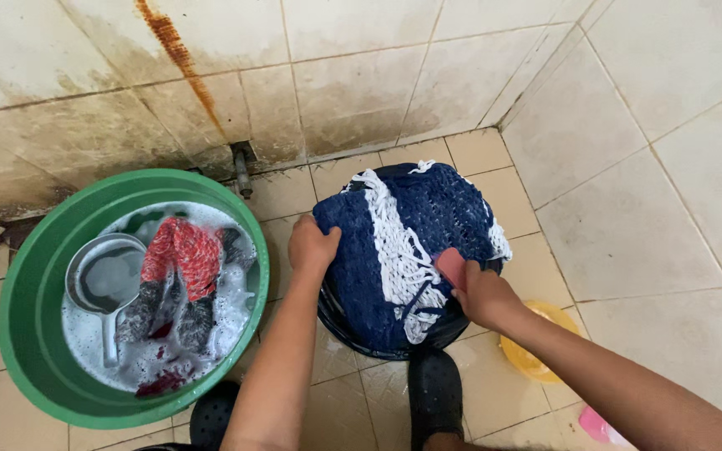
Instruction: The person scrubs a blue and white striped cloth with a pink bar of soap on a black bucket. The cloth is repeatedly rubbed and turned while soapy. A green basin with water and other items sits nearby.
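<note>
A navy and white knitted garment [411, 225] is spread over an upturned dark basin [378, 338] on the tiled floor. My left hand [311, 246] grips the garment's left edge with closed fingers. My right hand [485, 294] presses a pink bar of soap [451, 266] against the garment's lower right part.
A green basin [27, 301] at the left holds soapy water, a red and grey garment [179, 267] and a metal ladle [104, 280]. A yellow bowl [526, 359] lies behind my right forearm. My dark shoes [434, 392] stand below. A pipe stub [242, 171] juts from the stained wall.
</note>
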